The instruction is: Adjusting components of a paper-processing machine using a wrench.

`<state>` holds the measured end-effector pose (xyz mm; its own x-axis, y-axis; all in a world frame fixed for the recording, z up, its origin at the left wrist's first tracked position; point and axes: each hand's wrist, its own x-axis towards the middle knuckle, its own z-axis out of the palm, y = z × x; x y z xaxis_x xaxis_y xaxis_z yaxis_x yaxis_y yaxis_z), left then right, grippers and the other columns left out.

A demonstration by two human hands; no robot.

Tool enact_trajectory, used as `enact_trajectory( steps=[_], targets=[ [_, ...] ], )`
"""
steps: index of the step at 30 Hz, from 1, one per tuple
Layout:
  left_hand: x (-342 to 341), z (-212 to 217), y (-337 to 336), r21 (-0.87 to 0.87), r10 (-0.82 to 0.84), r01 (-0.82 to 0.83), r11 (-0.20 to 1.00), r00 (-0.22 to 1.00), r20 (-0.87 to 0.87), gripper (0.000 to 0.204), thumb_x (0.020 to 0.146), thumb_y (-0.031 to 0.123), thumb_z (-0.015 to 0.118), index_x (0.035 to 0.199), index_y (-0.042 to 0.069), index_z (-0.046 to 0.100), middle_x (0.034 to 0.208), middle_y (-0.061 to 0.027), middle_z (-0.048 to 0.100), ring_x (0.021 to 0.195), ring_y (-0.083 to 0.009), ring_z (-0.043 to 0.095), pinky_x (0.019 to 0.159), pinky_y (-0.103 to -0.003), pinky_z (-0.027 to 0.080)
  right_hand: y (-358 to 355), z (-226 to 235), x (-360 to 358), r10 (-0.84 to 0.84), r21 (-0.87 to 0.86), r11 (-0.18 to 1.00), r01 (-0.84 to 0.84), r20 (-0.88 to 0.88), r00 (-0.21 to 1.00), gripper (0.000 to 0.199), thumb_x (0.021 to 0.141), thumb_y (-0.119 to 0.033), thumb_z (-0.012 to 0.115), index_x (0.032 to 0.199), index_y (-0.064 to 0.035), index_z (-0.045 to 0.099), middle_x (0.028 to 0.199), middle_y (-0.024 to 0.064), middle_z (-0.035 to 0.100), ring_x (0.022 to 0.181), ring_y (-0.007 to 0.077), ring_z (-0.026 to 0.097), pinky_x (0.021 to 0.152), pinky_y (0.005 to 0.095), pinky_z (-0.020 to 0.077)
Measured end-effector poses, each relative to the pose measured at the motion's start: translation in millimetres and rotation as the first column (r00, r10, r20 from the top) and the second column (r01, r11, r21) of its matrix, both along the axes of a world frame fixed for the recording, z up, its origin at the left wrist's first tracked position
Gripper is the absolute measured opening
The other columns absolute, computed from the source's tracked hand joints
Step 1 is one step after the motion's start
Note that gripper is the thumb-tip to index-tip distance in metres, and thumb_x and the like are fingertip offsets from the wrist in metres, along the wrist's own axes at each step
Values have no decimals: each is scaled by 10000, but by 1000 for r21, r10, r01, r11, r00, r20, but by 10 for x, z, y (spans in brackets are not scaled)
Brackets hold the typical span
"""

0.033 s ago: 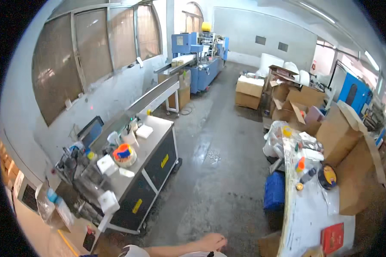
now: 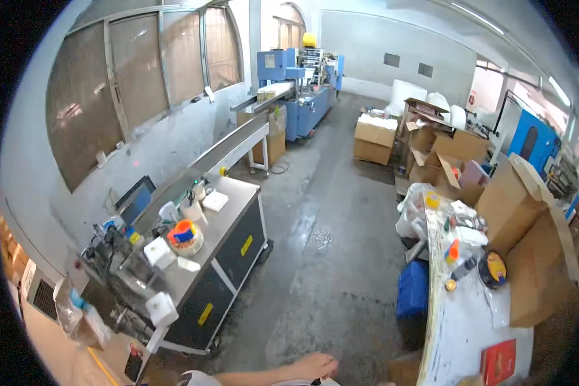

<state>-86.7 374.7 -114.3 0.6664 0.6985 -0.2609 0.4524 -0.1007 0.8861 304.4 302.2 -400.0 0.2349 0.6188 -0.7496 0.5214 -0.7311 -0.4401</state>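
Observation:
Only one bare forearm shows, lying along the bottom edge from the lower left toward the middle. I take it for my left hand (image 2: pixel 316 367). Its fingers look curled over the grey concrete floor (image 2: pixel 341 257), and the frame edge cuts off whatever is under it. My right hand is out of view. Nearest to the hand are the dark-fronted steel workbench (image 2: pixel 228 209) on the left and the white table (image 2: pixel 460 328) on the right.
On the workbench are an orange and blue round thing (image 2: pixel 184 235) and white packs (image 2: pixel 158 252). A conveyor (image 2: pixel 231 138) runs back to a blue machine (image 2: pixel 302 83). Cardboard boxes (image 2: pixel 518 193) crowd the right. A blue crate (image 2: pixel 413 289) stands by the white table, which holds a red booklet (image 2: pixel 498 361).

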Motion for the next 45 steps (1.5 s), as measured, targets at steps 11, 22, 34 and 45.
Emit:
enact_trajectory(
  steps=[11, 22, 34, 45],
  targets=[
    [-945, -398, 3593, -443, 577, -487, 753, 812, 88, 381, 994, 328, 484, 1063, 2, 670, 959, -90, 701, 873, -167, 643, 848, -316, 494, 5706, 328, -1975, 529, 458, 769, -446, -63, 847, 365, 849, -289, 642, 1083, -12, 679, 931, 152, 722, 860, 215, 690, 788, 332, 530],
    [-1546, 294, 8981, 100, 465, -478, 872, 876, 130, 327, 906, 326, 602, 1097, 71, 676, 845, -113, 707, 755, -221, 676, 704, -334, 519, 8876, -223, -1156, 130, 349, 932, -98, -68, 989, 320, 799, -305, 664, 918, -14, 723, 725, 103, 696, 597, 168, 655, 614, 358, 538],
    [-1100, 113, 13238, -291, 250, -235, 928, 968, 14, 410, 988, 387, 504, 1181, 58, 654, 797, -77, 664, 752, -159, 613, 714, -313, 485, 13715, -679, -1052, 68, 109, 992, -66, -20, 997, 263, 818, -199, 650, 941, 27, 703, 751, 103, 688, 691, 188, 673, 648, 342, 551],
    [-1555, -161, 17431, -130, 136, -133, 983, 991, 19, 469, 922, 396, 609, 1268, 80, 593, 996, -130, 702, 876, -197, 662, 794, -338, 515, 18746, 93, -2513, 352, 377, 876, -301, -70, 933, 346, 844, -267, 665, 1086, -20, 692, 908, 94, 726, 757, 172, 671, 724, 328, 534]
  ],
)
